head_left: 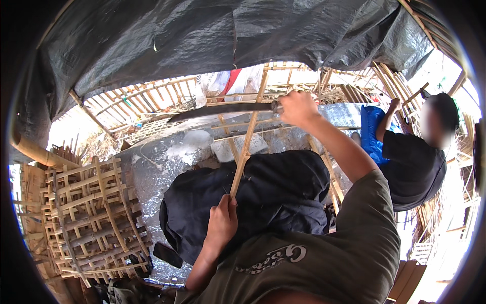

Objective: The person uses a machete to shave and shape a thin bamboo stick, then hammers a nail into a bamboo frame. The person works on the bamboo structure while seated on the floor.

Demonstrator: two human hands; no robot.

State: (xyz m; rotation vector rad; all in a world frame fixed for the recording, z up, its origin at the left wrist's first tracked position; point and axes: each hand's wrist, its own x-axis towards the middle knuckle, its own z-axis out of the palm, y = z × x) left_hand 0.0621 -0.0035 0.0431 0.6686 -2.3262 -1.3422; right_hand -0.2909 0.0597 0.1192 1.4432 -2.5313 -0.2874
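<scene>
My left hand is closed around the lower end of a bamboo stick, which slants up and away from me over my lap. In my raised right hand is the handle of a machete. Its long dark blade points left, level with the upper part of the stick; whether blade and stick touch, I cannot tell. Black trousers cover my bent legs beneath the stick. Other bamboo strips lie beyond and beside my legs.
At the left stands a woven bamboo lattice, with a dark phone near its lower right corner. A co-worker sits close on my right beside a blue plastic sheet. Ahead lies a pale block; a black tarp hangs overhead.
</scene>
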